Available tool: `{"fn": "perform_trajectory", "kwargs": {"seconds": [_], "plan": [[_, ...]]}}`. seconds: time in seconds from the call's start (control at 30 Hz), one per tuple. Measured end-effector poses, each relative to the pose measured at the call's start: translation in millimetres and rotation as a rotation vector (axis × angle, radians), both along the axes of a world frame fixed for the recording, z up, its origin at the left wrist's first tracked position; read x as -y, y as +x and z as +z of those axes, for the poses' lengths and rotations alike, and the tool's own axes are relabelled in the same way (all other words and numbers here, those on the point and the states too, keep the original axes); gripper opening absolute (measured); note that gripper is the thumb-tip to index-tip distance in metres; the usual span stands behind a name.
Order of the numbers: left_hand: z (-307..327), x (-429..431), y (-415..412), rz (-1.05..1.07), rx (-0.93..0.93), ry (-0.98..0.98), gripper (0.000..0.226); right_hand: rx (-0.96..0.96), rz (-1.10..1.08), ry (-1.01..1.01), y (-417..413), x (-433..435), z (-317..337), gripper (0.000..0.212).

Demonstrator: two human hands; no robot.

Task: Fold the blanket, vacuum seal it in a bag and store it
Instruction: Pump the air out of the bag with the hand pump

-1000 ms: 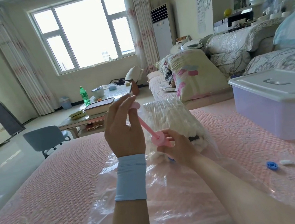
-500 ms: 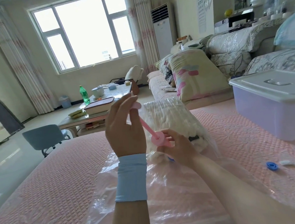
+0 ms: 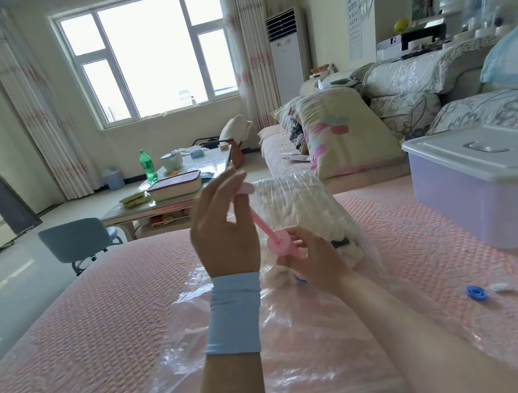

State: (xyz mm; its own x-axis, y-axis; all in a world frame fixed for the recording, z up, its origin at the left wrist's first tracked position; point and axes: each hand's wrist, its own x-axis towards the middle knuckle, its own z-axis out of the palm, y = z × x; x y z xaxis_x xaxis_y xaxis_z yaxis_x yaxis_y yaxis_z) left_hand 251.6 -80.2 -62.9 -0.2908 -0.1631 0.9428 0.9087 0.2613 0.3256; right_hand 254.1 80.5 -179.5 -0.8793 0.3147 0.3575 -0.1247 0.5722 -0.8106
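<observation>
A clear vacuum bag (image 3: 295, 334) lies on the pink bed cover, with the folded white fluffy blanket (image 3: 296, 205) inside its far end. A pink hand pump (image 3: 279, 241) stands on the bag's blue valve. My left hand (image 3: 223, 230) grips the pump's handle at the top of the raised pink rod. My right hand (image 3: 313, 260) holds the pump's barrel down against the valve. A blue valve cap (image 3: 476, 292) lies loose on the bed to the right.
A lidded lilac storage box (image 3: 482, 183) stands on the bed at the right. A small white piece (image 3: 503, 287) lies beside the cap. Beyond the bed are a sofa with a floral quilt (image 3: 336, 133), a coffee table (image 3: 169, 191) and a blue chair (image 3: 76, 240).
Both hands stay on the pump in almost the same pose; the view has shifted only slightly.
</observation>
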Motion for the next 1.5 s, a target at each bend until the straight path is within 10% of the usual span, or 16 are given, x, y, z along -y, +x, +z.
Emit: {"fn": "perform_trajectory", "kwargs": {"seconds": [0.1, 0.33, 0.57, 0.83, 1.13, 1.5], "plan": [[-4.8, -4.2, 1.6, 0.112, -0.097, 0.015, 0.016, 0.010, 0.014, 0.018, 0.2, 0.2, -1.5, 0.048], [-61.6, -20.5, -16.4, -0.111, 0.429, -0.441, 0.023, -0.027, 0.008, -0.026, 1.7, 2.3, 0.9, 0.046], [4.4, 3.1, 0.1, 0.105, -0.037, -0.026, 0.017, -0.002, 0.011, -0.009, 2.1, -0.4, -0.9, 0.044], [-63.1, -21.4, -16.9, -0.124, 0.384, -0.429, 0.024, -0.029, 0.014, -0.043, 3.3, 2.8, 1.4, 0.050], [6.9, 2.3, 3.4, 0.036, -0.047, -0.049, 0.016, -0.006, 0.026, -0.039, 3.3, -1.9, -0.1, 0.045], [-45.8, -16.5, -12.4, -0.101, 0.375, -0.469, 0.023, -0.027, 0.028, -0.078, 4.2, 0.0, -0.7, 0.046]]}}
